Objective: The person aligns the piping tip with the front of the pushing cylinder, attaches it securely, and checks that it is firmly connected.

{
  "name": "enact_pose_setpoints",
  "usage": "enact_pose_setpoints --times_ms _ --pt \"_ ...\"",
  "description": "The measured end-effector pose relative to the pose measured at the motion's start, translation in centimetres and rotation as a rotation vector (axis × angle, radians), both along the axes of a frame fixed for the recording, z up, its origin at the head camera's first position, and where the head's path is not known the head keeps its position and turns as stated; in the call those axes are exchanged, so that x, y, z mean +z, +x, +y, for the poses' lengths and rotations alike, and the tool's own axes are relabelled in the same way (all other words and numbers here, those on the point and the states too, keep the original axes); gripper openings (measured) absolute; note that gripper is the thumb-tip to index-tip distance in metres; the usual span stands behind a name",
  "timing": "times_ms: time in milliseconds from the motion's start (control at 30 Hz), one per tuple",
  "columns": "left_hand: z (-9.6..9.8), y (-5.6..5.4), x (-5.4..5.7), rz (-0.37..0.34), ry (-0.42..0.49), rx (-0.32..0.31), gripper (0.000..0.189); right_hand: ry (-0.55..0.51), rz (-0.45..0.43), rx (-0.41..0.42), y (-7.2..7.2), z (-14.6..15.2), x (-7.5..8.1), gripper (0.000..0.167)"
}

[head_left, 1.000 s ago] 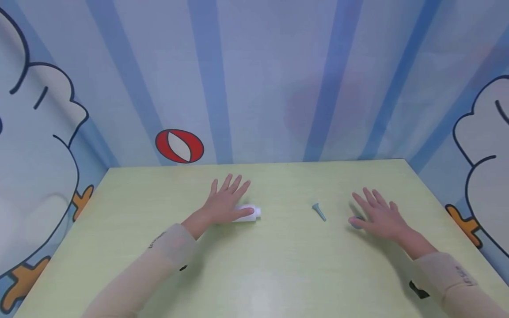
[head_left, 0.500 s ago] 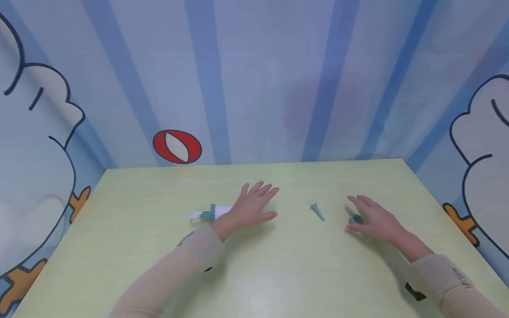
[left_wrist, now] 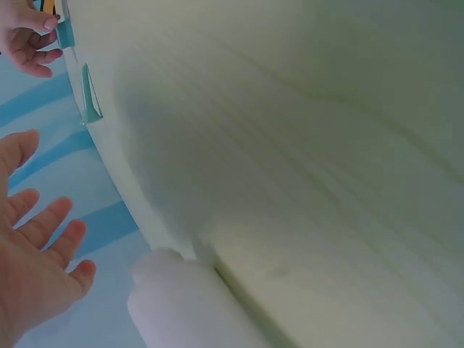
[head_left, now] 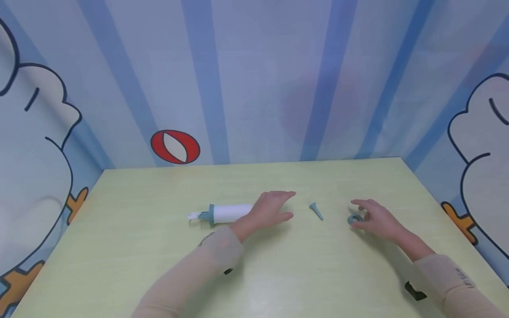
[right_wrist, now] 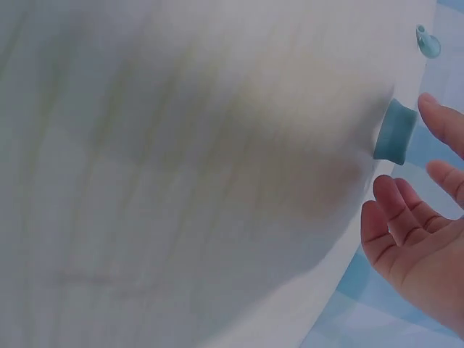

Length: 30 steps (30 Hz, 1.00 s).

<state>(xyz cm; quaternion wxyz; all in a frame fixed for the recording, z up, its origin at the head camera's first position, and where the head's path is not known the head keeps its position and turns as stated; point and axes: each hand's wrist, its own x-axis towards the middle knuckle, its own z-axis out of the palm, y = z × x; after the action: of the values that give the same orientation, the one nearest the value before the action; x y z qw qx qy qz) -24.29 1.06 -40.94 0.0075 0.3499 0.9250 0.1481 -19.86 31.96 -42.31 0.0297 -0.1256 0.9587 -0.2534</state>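
Note:
A white tube with a blue-green collar and plunger end, like a pastry syringe [head_left: 228, 213], lies on its side on the table. My left hand [head_left: 268, 211] reaches over its right end, hiding that part; the fingers are extended and hold nothing. In the left wrist view the white barrel [left_wrist: 192, 301] lies beside the hand. To the right lies a small blue-green cone-shaped nozzle [head_left: 317, 211]. My right hand [head_left: 377, 221] is at a blue-green ring [head_left: 353, 219], thumb and forefinger on either side. The right wrist view shows a gap between the fingertips and the ring [right_wrist: 396, 132].
The pale yellow-green table [head_left: 278, 274] ends at a back edge against a blue striped backdrop [head_left: 254, 79]. A red and white ball [head_left: 175, 146] and large white cartoon figures are printed on the backdrop.
My left hand has moved right along the tube and past it, uncovering the plunger end and most of the barrel. The right hand's fingers have drawn in around the ring.

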Motion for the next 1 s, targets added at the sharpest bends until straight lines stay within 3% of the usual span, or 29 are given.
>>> enact_pose_setpoints --times_ms 333,567,1000 --pt "2.2 -0.2 -0.6 -0.173 0.142 0.022 0.049 -0.091 -0.12 -0.044 0.0 0.4 -0.1 0.057" --pt "3.6 -0.3 -1.1 -0.265 0.208 0.09 0.047 -0.105 -0.138 -0.071 0.1 0.5 -0.4 0.054" --pt "5.9 -1.1 -2.3 -0.268 0.16 0.261 0.042 -0.12 -0.154 -0.087 0.0 0.4 -0.7 0.046"
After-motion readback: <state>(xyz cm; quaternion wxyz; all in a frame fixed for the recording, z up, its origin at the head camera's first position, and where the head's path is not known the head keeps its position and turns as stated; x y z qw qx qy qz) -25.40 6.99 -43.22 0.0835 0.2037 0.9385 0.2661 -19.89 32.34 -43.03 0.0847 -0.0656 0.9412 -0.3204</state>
